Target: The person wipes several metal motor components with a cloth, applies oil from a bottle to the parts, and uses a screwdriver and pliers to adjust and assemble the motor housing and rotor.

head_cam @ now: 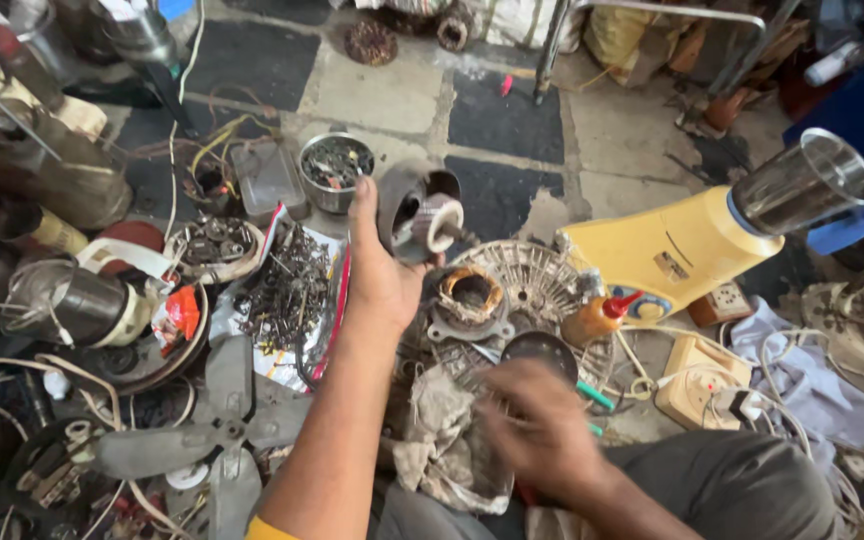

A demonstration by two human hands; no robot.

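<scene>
Grey motor housing (414, 210) sits in left hand's (380, 275) closed grip (right hand (540, 425) blurred, grip unclear) above fan grille (542, 290).

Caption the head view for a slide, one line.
Left hand lifts a small motor part above a stator with copper windings, while the blurred right hand hovers by a dirty rag.

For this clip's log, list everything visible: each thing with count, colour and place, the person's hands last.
dark metal motor housing: one, grey with a pale wound core, held up at centre
copper-wound stator: one, brown, on the round fan grille below it
round steel bowl of scrap: one, silver, upper centre floor
yellow mixer base with steel jar: one, lying at right
small oil bottle: one, amber with red tip, centre right
grey fan blade: one, lower left
left hand: grips the housing
right hand: blurred, over a dirty rag
</scene>
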